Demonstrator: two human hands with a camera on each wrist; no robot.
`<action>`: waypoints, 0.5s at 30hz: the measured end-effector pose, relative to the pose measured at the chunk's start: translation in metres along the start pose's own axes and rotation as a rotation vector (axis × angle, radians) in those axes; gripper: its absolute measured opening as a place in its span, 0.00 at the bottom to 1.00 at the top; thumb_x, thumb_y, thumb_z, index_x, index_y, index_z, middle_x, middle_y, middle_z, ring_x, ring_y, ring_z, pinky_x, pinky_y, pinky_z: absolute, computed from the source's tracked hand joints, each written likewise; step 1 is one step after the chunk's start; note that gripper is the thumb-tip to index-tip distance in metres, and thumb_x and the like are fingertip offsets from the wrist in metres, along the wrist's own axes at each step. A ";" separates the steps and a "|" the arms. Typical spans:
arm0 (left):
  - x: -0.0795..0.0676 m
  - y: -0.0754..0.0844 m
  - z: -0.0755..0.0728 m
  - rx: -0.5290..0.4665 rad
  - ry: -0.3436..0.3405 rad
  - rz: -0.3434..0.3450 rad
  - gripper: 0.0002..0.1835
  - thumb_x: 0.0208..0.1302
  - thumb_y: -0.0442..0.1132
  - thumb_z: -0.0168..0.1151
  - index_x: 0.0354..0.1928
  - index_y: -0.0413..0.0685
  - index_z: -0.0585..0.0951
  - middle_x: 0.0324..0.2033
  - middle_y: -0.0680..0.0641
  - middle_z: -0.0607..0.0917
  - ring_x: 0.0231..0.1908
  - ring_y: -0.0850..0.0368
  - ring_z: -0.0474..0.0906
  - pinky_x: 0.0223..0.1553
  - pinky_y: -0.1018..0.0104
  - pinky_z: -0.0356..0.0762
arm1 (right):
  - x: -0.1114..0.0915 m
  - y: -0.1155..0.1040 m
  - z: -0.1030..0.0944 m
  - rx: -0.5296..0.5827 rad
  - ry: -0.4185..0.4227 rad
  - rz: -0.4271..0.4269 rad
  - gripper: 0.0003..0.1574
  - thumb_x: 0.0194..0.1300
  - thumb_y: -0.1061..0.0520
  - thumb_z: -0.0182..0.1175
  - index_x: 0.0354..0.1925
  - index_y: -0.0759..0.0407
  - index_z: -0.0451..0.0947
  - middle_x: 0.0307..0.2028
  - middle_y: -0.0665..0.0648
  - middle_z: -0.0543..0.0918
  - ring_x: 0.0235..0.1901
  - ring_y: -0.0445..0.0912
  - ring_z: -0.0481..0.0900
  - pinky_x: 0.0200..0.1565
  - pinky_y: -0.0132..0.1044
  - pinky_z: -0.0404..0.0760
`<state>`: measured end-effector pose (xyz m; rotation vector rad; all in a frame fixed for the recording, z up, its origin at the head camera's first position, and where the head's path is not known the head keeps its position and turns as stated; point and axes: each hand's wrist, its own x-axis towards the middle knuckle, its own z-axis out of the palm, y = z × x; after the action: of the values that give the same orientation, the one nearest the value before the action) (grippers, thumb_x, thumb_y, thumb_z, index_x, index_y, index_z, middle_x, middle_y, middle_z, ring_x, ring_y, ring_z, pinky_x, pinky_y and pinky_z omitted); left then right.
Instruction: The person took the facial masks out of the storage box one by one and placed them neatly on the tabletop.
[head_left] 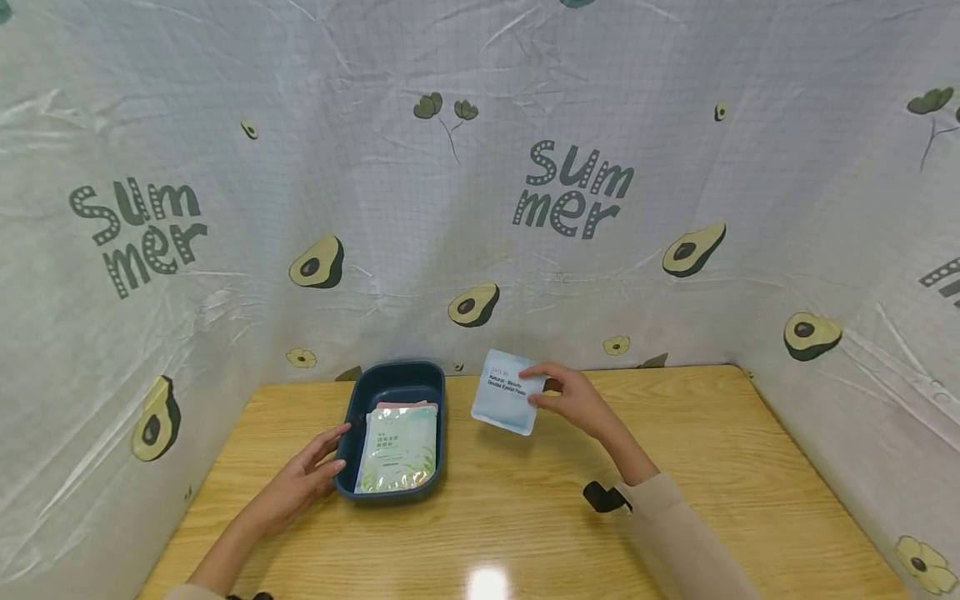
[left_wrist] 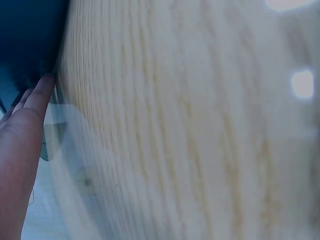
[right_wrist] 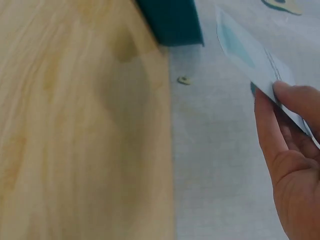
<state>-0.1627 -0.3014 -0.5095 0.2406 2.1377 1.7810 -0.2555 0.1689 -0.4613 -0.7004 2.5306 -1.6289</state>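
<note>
A pale blue eyelid-patch packet point(head_left: 504, 402), printed "Natural-Beauty Double Eyelid Paste", is pinched by my right hand point(head_left: 573, 400) at its right edge. The right wrist view shows the thumb on one face of the packet point(right_wrist: 250, 55) and fingers on the other, raised over the table. To the left stands a dark blue bin point(head_left: 441, 454). Inside it lie flat sachets, a white-green one point(head_left: 401, 446) on top and a pink one point(head_left: 408, 405) peeking out behind. My left hand point(head_left: 303, 479) touches the bin's left side with extended fingers, thumb at the rim.
Everything is on a wooden table point(head_left: 525, 533). A white curtain point(head_left: 405, 217) with avocado prints hangs right behind its back edge and along both sides. A black strap piece point(head_left: 603, 497) sits by the right wrist.
</note>
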 end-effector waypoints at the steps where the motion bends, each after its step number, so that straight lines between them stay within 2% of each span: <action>1: 0.000 0.000 0.000 0.000 0.001 -0.002 0.36 0.80 0.40 0.52 0.81 0.49 0.49 0.78 0.32 0.44 0.75 0.30 0.47 0.65 0.53 0.72 | -0.001 0.003 0.000 0.007 0.011 0.014 0.23 0.65 0.64 0.68 0.58 0.54 0.83 0.59 0.59 0.81 0.51 0.52 0.82 0.48 0.38 0.83; 7: 0.000 0.001 0.000 0.011 0.029 -0.023 0.35 0.79 0.41 0.53 0.81 0.52 0.50 0.78 0.33 0.47 0.75 0.31 0.49 0.66 0.51 0.72 | 0.003 0.022 0.003 0.007 0.058 0.081 0.21 0.68 0.60 0.67 0.58 0.52 0.83 0.56 0.57 0.83 0.45 0.49 0.82 0.43 0.34 0.82; 15: 0.003 0.000 0.001 -0.006 0.029 -0.044 0.36 0.79 0.42 0.54 0.81 0.55 0.51 0.79 0.34 0.46 0.75 0.32 0.50 0.66 0.51 0.72 | 0.019 0.044 0.013 0.143 0.084 0.151 0.23 0.71 0.65 0.62 0.63 0.59 0.79 0.67 0.62 0.76 0.57 0.54 0.81 0.53 0.42 0.84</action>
<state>-0.1653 -0.2999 -0.5101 0.1661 2.1406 1.7770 -0.2840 0.1657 -0.5015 -0.4257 2.4222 -1.7984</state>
